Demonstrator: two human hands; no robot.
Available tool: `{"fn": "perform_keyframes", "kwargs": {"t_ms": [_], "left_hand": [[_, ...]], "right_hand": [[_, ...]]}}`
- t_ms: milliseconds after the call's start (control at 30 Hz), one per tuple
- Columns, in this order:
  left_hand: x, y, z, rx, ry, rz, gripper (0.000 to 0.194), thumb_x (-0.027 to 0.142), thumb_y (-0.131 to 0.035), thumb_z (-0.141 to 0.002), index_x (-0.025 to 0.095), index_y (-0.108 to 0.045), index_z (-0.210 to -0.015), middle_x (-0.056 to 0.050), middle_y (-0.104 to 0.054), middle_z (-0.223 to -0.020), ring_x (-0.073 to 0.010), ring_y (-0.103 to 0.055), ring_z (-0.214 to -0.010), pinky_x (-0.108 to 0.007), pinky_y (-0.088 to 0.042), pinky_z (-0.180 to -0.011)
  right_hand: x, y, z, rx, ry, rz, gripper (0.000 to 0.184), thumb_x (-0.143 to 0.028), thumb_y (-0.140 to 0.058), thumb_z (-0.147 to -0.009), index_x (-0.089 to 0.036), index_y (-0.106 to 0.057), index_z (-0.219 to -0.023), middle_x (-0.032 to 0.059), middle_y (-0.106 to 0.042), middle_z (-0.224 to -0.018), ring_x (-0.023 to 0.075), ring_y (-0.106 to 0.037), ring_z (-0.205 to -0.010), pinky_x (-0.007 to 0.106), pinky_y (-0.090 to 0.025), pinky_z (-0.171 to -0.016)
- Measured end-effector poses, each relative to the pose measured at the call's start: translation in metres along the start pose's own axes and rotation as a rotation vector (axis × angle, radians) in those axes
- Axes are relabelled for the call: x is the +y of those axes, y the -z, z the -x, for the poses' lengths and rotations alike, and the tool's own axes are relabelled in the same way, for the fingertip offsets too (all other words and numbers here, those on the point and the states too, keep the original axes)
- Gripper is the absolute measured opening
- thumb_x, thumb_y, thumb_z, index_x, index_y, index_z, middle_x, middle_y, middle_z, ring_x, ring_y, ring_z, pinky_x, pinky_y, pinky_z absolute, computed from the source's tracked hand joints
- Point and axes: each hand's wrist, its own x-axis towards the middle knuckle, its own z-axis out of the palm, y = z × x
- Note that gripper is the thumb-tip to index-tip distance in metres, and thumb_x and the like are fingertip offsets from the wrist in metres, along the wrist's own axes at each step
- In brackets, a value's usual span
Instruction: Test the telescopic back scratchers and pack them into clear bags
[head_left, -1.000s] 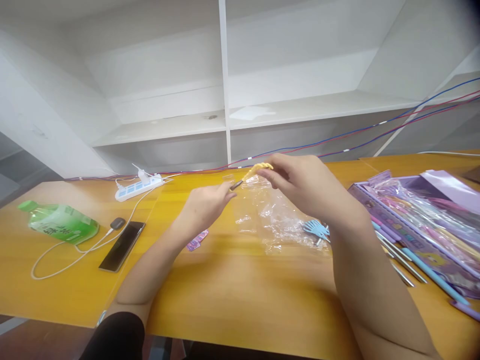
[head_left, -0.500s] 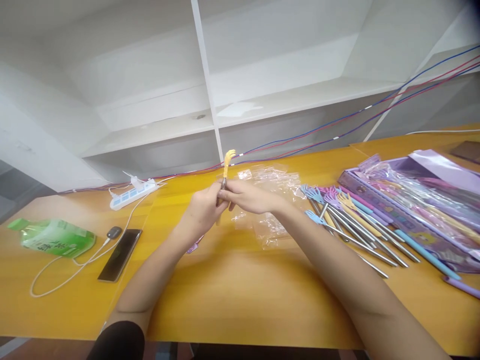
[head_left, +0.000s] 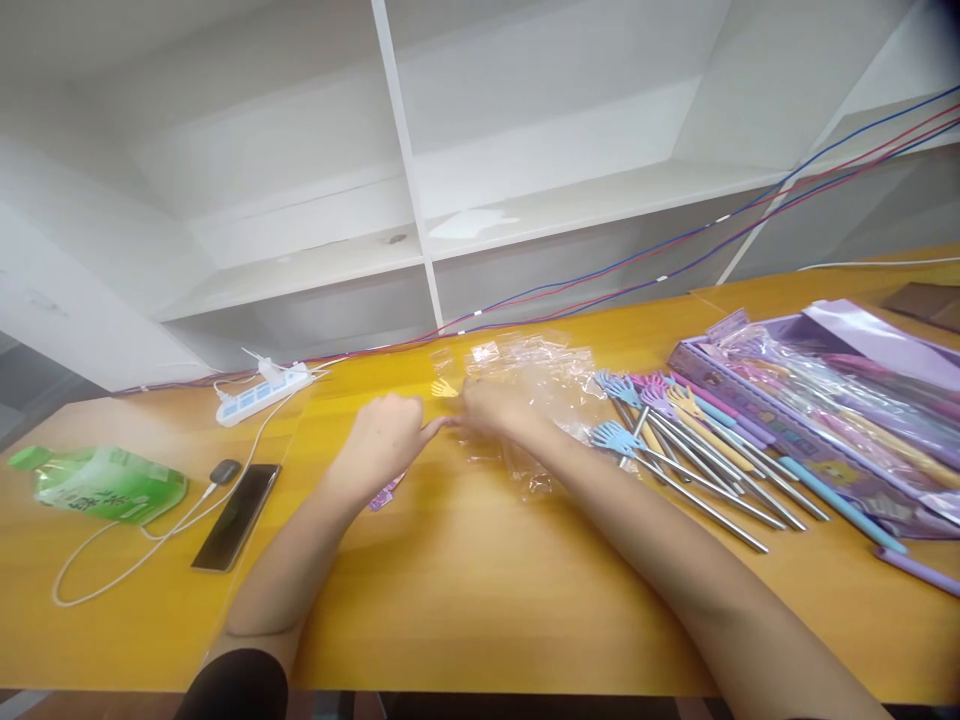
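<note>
A yellow hand-shaped back scratcher head point(head_left: 442, 388) shows between my two hands, its shaft hidden. My right hand point(head_left: 491, 408) is blurred and curled right beside it, apparently closed on the back scratcher. My left hand point(head_left: 384, 440) forms a fist, thumb stretched toward my right fingers; whatever lies inside is hidden. Under and behind my right hand lie clear plastic bags point(head_left: 536, 460). A small purple printed piece point(head_left: 386, 494) pokes out below my left wrist. To the right, several back scratchers point(head_left: 675, 450) with coloured hand heads and metal shafts are heaped.
At the right stands a purple box point(head_left: 806, 455) of wrapped back scratchers. A green bottle point(head_left: 112, 482), a phone point(head_left: 236, 518), a white cable and a power strip point(head_left: 264, 392) lie on the left. Red and blue cables run along the back under white shelves.
The yellow back scratcher head, upright above my hands before, now sits lower between them with its fingers pointing left. My hands have moved slightly apart, and the view has shifted a little.
</note>
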Motion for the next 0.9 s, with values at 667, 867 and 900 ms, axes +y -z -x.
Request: {"fn": "perform_keyframes", "kwargs": {"t_ms": [667, 867, 900], "left_hand": [[-0.038, 0.009, -0.012, 0.097, 0.041, 0.394, 0.046, 0.056, -0.049, -0.108, 0.02, -0.077, -0.096, -0.008, -0.076, -0.082, -0.0222, -0.069, -0.073, -0.031, -0.046, -0.066], [-0.041, 0.004, -0.025, 0.227, -0.115, 1.261, 0.045, 0.059, -0.066, -0.099, 0.018, -0.069, -0.117, -0.005, -0.075, -0.087, -0.0151, -0.07, -0.07, -0.027, -0.058, -0.066], [-0.038, 0.003, -0.025, 0.24, -0.122, 1.335, 0.044, 0.058, -0.07, -0.098, 0.017, -0.069, -0.114, -0.003, -0.072, -0.08, -0.0143, -0.068, -0.065, -0.027, -0.057, -0.063]], "right_hand": [[-0.001, 0.03, 0.004, 0.405, 0.225, -0.54, 0.036, -0.043, -0.077, -0.096, -0.015, -0.068, -0.116, 0.005, -0.073, -0.104, 0.0141, -0.062, -0.089, 0.025, -0.042, -0.081], [-0.013, 0.05, 0.033, 0.418, 0.431, -0.85, 0.046, -0.053, -0.083, -0.086, -0.017, -0.072, -0.112, 0.002, -0.073, -0.097, 0.0138, -0.061, -0.083, 0.025, -0.041, -0.074], [-0.014, 0.051, 0.038, 0.406, 0.467, -0.902, 0.047, -0.053, -0.085, -0.083, -0.017, -0.072, -0.109, 0.0018, -0.073, -0.095, 0.0139, -0.061, -0.082, 0.026, -0.041, -0.074]]}}
